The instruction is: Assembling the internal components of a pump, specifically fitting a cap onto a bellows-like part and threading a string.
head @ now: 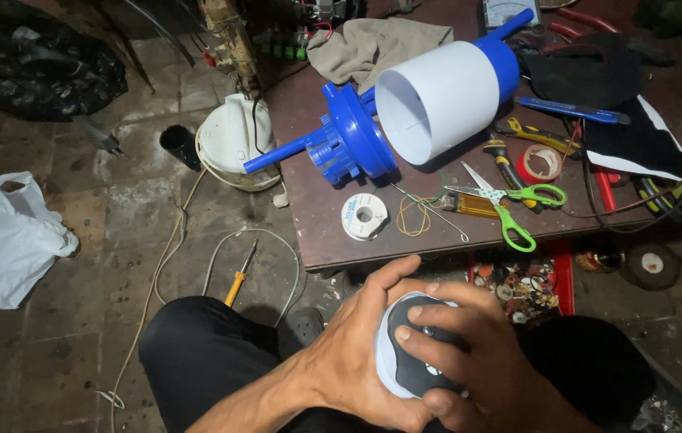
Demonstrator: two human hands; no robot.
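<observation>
Both hands meet low in the view, above the person's lap, around a round grey-and-black control cap (414, 353). The left hand (357, 353) comes in from the lower left with the forearm angled up; its palm cups the cap's left side and the thumb reaches over the top edge. The right hand (485, 361) lies over the cap from the right, fingers curled down onto its dark face, the index fingertip pressing near the middle (whether it pushes a button cannot be told). So both hands are closed on the cap, gripping it between them.

Just beyond stands a brown table (317, 240). On it lie a blue-and-white pump body (437, 100) on its side, a solder spool (364, 216) and green-handled scissors (517, 212). A yellow screwdriver (238, 281) lies on the floor.
</observation>
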